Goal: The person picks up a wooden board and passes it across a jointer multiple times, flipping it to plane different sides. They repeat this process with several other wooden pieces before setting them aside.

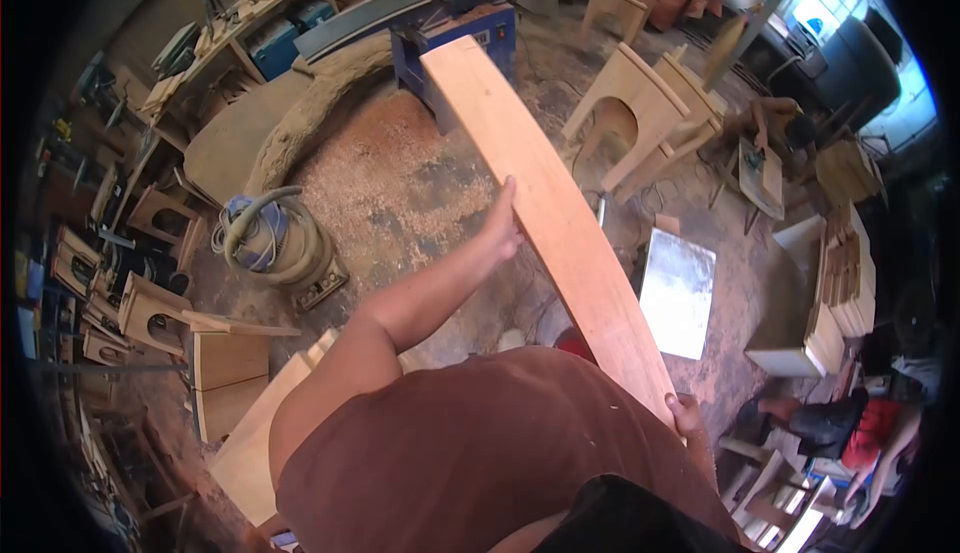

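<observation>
A long, pale wooden board (560, 213) slants across the middle of the view, its far end up near a blue planing machine (500, 38). My left hand (503, 221) grips the board's left edge about midway, with the thumb on the upper face and the fingers going underneath. Close to my body, my right hand (688, 416) is wrapped round the near end of the same board, thumb on top. The fingers under the board are partly hidden in both hands.
Wood shavings (390, 173) cover the floor beside a shop vacuum (283, 243). Wooden stools (625, 113) stand ahead right, near a white panel (678, 293). Stacked boards (845, 273) lie right. A person in red (868, 438) and another person (770, 123) are at the right.
</observation>
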Tool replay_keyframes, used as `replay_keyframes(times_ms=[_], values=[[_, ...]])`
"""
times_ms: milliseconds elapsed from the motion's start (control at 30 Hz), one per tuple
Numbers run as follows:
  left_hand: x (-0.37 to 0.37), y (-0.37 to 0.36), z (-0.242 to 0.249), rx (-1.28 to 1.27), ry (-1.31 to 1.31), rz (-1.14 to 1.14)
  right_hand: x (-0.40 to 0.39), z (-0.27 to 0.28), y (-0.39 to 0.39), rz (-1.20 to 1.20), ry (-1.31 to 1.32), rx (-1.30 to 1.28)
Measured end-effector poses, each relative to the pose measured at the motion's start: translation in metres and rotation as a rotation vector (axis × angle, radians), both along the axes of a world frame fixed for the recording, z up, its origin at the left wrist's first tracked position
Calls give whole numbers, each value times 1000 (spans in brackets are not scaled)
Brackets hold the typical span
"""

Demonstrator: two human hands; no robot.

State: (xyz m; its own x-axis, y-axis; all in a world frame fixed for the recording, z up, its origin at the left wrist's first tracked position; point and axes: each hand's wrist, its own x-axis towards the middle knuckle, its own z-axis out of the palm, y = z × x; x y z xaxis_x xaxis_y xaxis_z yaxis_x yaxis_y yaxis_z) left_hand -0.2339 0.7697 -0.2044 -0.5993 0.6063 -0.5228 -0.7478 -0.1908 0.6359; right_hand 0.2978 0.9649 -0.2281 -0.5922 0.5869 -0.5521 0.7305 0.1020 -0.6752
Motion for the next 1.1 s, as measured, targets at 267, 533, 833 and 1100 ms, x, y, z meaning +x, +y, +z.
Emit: replay_keyframes(times_ms=[267, 533, 833, 1100], values=[[-165, 33, 34, 392, 68, 426, -271, 29, 162, 264, 112, 402], [-393, 38, 75, 466, 390, 852, -663, 94, 293, 585, 341, 799], [-578, -13, 46, 1231, 658, 830, -921, 175, 455, 480, 517, 443], [-776, 80, 65, 1241, 672, 809, -1115, 68, 501, 71, 156, -771]])
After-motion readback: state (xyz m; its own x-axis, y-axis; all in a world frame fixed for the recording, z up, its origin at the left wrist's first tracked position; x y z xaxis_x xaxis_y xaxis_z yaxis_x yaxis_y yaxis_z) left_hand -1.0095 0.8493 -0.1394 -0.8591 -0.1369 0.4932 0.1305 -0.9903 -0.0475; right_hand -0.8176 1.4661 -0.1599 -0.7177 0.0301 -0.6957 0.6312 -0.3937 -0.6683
